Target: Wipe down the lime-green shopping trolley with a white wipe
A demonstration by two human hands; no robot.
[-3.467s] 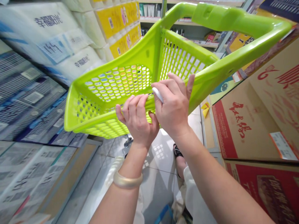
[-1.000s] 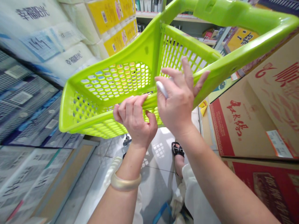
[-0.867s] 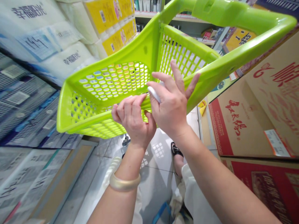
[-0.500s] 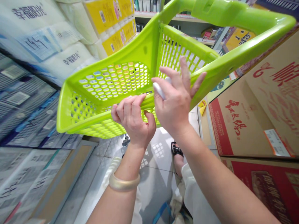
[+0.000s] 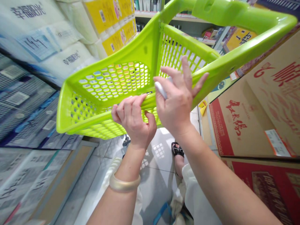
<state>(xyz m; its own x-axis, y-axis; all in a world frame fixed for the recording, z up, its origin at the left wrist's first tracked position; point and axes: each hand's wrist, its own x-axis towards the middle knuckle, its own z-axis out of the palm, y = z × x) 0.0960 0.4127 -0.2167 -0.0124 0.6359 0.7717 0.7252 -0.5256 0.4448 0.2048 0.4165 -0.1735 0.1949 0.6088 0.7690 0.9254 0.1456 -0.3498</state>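
A lime-green plastic shopping basket (image 5: pixel 150 34) hangs tilted at frame centre, its lower rim gripped firmly in the curled left hand (image 5: pixel 132 122); the right hand (image 5: pixel 175 100), fingers spread, pinches a small white object (image 5: pixel 162 90) above that rim

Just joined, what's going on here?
A person is holding a lime-green plastic shopping basket up in a shop aisle. Their left hand grips the basket's near rim, and their right hand pinches a small white object just above that rim; I can't tell what the object is. Stacked packs of toilet paper stand to the left, printed cardboard cartons to the right.
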